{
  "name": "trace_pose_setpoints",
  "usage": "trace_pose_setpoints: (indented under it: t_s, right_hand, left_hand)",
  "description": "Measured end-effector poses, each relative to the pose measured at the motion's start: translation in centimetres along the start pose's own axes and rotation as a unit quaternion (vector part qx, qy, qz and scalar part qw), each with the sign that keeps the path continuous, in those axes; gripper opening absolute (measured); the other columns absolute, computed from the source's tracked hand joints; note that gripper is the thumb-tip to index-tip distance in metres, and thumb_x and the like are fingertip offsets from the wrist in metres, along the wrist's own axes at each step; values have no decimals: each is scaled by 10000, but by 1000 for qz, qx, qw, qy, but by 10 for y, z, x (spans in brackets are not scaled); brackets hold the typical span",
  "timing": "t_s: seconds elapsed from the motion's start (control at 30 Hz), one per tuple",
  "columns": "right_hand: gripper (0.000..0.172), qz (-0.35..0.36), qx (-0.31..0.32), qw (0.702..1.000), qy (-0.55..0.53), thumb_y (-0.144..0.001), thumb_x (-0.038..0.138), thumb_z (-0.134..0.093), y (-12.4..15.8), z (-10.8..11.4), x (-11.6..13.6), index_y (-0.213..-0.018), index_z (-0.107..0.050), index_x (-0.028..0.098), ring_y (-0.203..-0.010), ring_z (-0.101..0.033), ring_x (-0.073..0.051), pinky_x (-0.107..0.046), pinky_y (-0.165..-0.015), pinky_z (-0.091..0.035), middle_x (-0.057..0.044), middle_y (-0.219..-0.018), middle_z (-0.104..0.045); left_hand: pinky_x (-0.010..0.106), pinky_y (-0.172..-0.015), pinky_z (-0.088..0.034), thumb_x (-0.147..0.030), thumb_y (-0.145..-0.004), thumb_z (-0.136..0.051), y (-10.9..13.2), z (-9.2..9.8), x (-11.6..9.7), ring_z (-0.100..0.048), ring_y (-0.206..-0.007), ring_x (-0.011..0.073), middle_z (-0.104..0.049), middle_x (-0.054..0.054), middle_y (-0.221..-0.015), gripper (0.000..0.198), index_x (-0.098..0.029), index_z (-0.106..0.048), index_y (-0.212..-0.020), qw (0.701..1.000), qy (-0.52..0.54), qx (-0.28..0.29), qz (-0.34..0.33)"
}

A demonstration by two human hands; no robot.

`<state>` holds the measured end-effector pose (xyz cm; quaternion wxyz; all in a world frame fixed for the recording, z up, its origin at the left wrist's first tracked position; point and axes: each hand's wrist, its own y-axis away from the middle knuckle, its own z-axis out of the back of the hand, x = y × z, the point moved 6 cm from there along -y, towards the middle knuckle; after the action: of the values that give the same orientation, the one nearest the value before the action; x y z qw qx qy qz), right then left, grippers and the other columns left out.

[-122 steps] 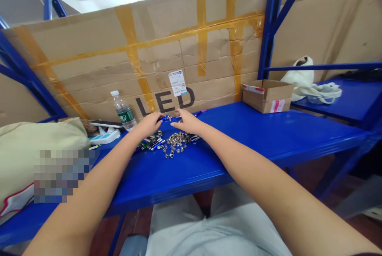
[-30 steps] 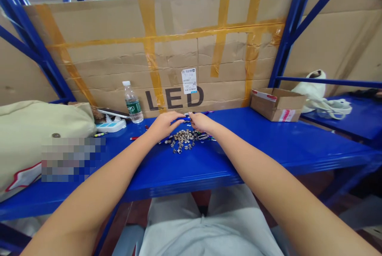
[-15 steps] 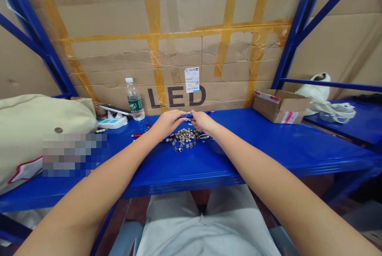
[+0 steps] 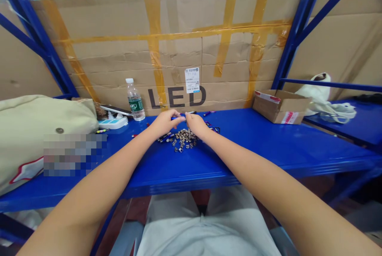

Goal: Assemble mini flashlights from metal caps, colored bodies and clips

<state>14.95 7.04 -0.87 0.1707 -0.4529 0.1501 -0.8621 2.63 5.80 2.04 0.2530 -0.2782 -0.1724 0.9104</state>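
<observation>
My left hand is over the back of the blue table, its thumb and fingers curled around a slim blue rod-like piece, mostly hidden by the fingers. Close beside it, my right hand has its fingers closed with the thumb on top; what it holds is hidden. Just below the hands lies a pile of small shiny metal pieces. Dark slim pieces rest at the pile's left side, partly behind my left hand. A purple pen-like piece lies behind my right hand.
A water bottle stands at the back left beside a white power strip and a phone. A beige bag covers the left end. An open cardboard box sits at the back right. A taped cardboard sheet walls the back.
My right hand has shifted slightly left, its thumb now on top. The blue piece shows less between the hands, and dark pieces left of the pile are more exposed.
</observation>
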Motion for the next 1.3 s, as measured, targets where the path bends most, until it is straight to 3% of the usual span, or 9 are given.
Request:
trace_pose_setpoints:
  t_s: [0.1, 0.17, 0.27, 0.4, 0.57, 0.7, 0.93, 1.1, 1.3]
  right_hand:
    - [429, -18, 27, 999, -16, -946, 294, -252, -6, 2, -13, -532, -336, 223, -427, -381, -125, -254, -499, -328, 29, -433, -370]
    - [424, -20, 32, 999, -21, -948, 300, -243, -8, 5, -16, -541, -331, 223, -410, -356, -118, -253, -486, -318, 38, -430, -352]
    - [417, -1, 12, 1000, -6, -943, 306, -286, -8, 13, -9, -550, -382, 204, -507, -429, -128, -250, -544, -330, 10, -496, -442]
    - [366, 77, -4, 988, 135, -942, 280, -330, -4, 17, 9, -684, -558, 157, -756, -550, -161, -243, -687, -350, -69, -775, -648]
    - [371, 70, 118, 946, 294, -929, 320, -358, 0, 5, 1, -803, -669, 162, -873, -599, -201, -248, -720, -371, -107, -942, -696]
    - [359, 62, 120, 942, 308, -902, 364, -398, 1, 10, -3, -783, -678, 172, -827, -602, -211, -258, -650, -369, -105, -921, -698]
    - [401, 49, 103, 948, 298, -908, 431, -379, -1, 22, -4, -804, -674, 180, -779, -596, -198, -260, -617, -375, -94, -896, -692]
    - [408, 13, 132, 925, 357, -902, 450, -389, -3, 17, -17, -881, -700, 187, -885, -620, -247, -306, -704, -450, -127, -967, -688]
    - [401, 2, 145, 913, 381, -891, 406, -396, -7, 10, -24, -970, -700, 158, -945, -627, -297, -378, -761, -481, -170, -1037, -675]
  left_hand:
    - [291, -756, -447, -301, -829, -570, 0, -8, -16, -629, -865, 205, -693, 67, -942, 197, -166, -611, -966, 990, -79, -3, -117]
    - [300, -781, -437, -299, -860, -523, 0, -10, -21, -617, -912, 218, -688, 80, -973, 201, -160, -625, -963, 983, -109, -8, -146]
    - [278, -696, -429, -388, -926, -382, 2, -8, -19, -615, -753, 190, -673, 44, -760, 373, -161, -646, -793, 990, -90, 8, -107]
    - [247, -551, -388, -505, -940, -238, 4, -6, -9, -512, -512, 142, -503, -17, -479, 588, -170, -636, -666, 999, -21, 48, -4]
    - [253, -670, -416, -452, -870, -467, 4, -16, -7, -581, -705, 165, -645, 14, -713, 365, -175, -675, -753, 982, -102, 119, -102]
    - [270, -762, -437, -360, -790, -616, 4, -14, -3, -609, -824, 184, -678, 37, -869, 200, -194, -691, -871, 968, -143, 136, -153]
    - [303, -863, -452, -316, -834, -565, -5, 9, 17, -620, -965, 204, -695, 60, -1029, 230, -185, -667, -994, 981, -143, 61, -117]
    - [310, -901, -444, -282, -839, -509, -3, -2, 46, -607, -1027, 213, -675, 66, -1117, 272, -183, -642, -1055, 976, -164, 123, -68]
    - [263, -909, -436, -210, -790, -461, 1, -9, 53, -597, -1035, 189, -672, 22, -1120, 300, -215, -667, -1008, 966, -170, 190, -41]
